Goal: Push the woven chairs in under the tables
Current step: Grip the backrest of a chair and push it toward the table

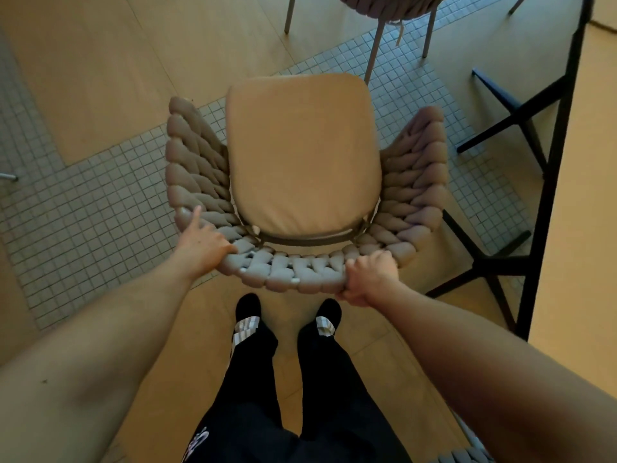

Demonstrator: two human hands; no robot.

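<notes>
Person stood directly behind the woven chair (300, 182), both hands on the top of the braided backrest. Likely reason: that rim is the only high purchase point, and hands spread to both sides give steering control while pushing.

Right hand (370, 279) was clenched round the back rim, fingers wrapped under the weave, so that's the firm grip. Left hand (203, 242) was less committed: palm resting on the rim's left corner, index finger straight and pointing along the armrest, other fingers hidden over the edge. Looked more like a guiding press than a clamp.

Chair stood out in the open on the floor, half on the mosaic tile strip (100, 208), half on the wood-look flooring, seat cushion (300, 152) facing away from the person. Not under anything yet.

Surroundings:
- table (581, 162) along the right edge, dark frame, black cross-base legs (500, 265) just beside the chair's right arm
- second woven chair (394, 8) ahead at the top, only legs and underside visible
- another bit of weave at bottom right, cut off

Judgement: chair wasn't aimed at the table, so it needs turning right. The black legs are the snag risk for the chair's right arm and feet.
</notes>
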